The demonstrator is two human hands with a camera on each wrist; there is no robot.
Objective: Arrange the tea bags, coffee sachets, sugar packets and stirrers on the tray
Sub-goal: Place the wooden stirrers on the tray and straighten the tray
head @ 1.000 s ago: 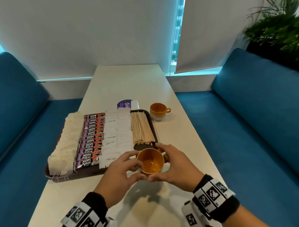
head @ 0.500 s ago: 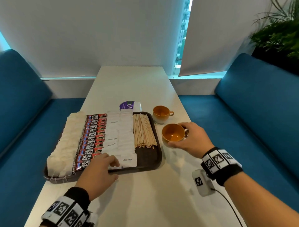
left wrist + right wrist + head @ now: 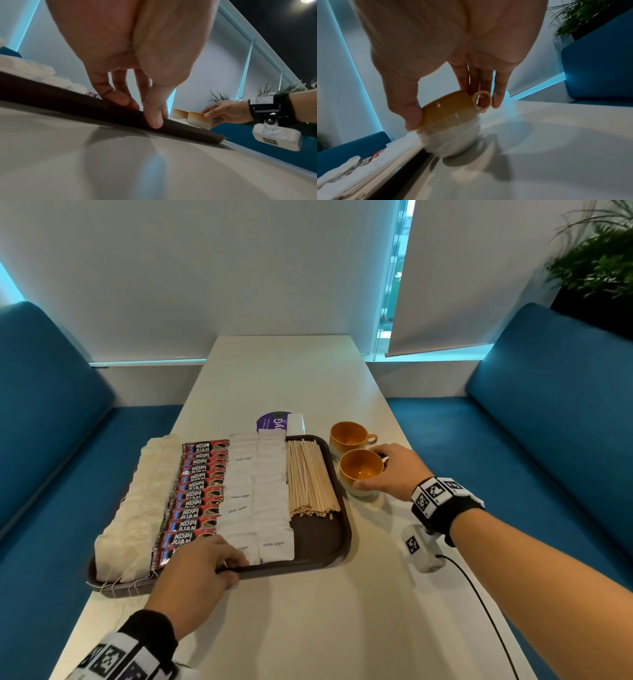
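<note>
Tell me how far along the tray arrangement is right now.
Mostly done: tea bags, coffee sachets, sugar packets and stirrers lie in rows on the tray. In hand: the left hand grips the tray's near rim; the right hand holds the nearer cup on the table beside the tray. Left: little visible besides releasing both.

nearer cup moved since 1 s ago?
Yes. The right hand carried the nearer cup from in front of the tray to its right side, beside the far cup.
</note>
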